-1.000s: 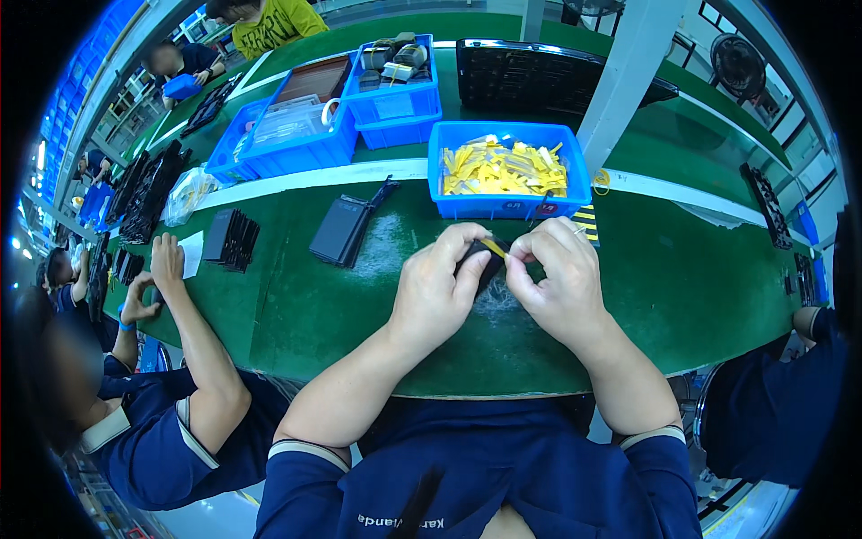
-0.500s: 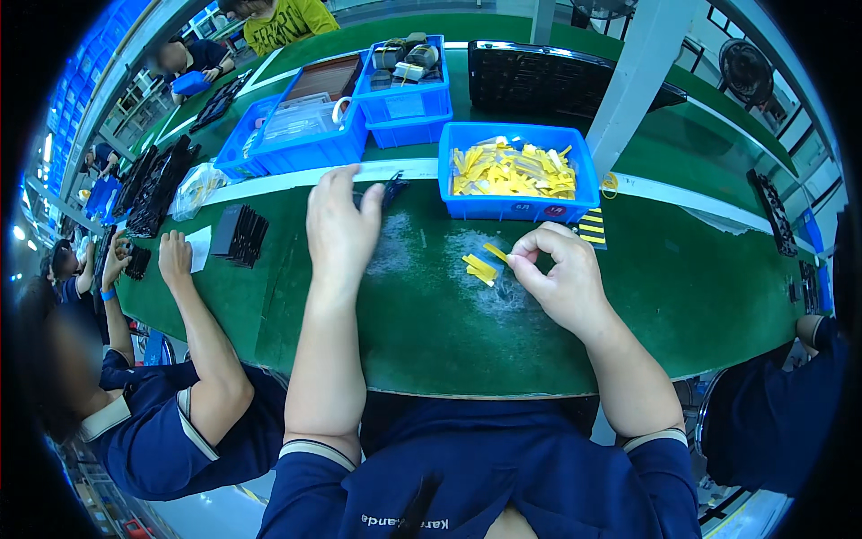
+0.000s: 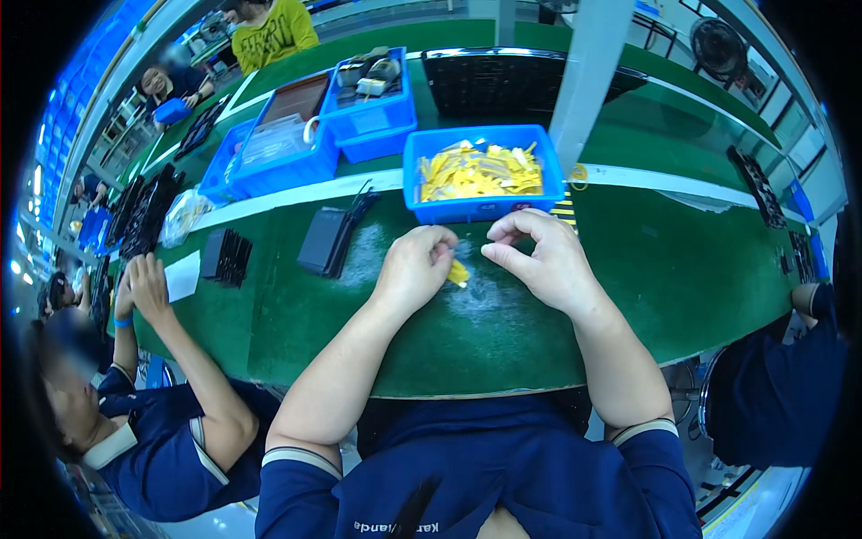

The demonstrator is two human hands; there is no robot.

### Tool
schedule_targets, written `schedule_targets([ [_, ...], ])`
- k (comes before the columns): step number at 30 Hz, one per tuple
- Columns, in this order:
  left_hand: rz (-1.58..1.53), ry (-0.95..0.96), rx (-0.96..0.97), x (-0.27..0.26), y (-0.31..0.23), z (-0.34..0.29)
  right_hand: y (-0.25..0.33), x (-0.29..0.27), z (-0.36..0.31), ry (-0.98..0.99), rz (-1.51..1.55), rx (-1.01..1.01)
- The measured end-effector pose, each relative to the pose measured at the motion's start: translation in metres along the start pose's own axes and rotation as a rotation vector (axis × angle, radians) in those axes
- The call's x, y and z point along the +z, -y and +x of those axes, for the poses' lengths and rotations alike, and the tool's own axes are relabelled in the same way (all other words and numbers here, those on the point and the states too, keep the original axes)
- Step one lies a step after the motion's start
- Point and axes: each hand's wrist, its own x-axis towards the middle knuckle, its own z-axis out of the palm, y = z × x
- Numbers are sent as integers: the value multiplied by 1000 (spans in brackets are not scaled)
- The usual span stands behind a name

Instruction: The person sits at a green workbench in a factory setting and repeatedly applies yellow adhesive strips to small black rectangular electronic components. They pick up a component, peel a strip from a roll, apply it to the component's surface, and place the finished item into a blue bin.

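Note:
Small yellow strips (image 3: 459,273) lie on the green bench in front of me, partly hidden by my left hand (image 3: 415,268). That hand's fingers are curled together at the strips, and what they pinch is hidden. Across from it, my right hand (image 3: 544,262) is half curled, thumb and forefinger slightly apart, with nothing visible between them. Just beyond both hands stands a blue bin (image 3: 480,212) heaped with yellow strips (image 3: 480,171). To the left of my left hand lies a stack of flat black pieces (image 3: 327,241).
Another black stack (image 3: 225,257) and a white sheet (image 3: 184,276) lie farther left, near a co-worker's hands (image 3: 146,280). Blue bins (image 3: 296,166) with parts stand at the back left. A grey post (image 3: 585,99) rises behind the strip bin.
My left hand has come right and nearer, from over the black stack to the yellow strips. The strip seen in my right hand no longer shows there. The view has shifted slightly.

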Motion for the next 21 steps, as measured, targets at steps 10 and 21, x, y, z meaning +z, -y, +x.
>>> schedule_targets([
  [10, 232, -128, 120, 1, -10, -4, -51, -107, -26, -312, -222, -120],
  [21, 310, 824, 555, 32, -103, -70, -288, -364, -150, -769, -1288, 785],
])
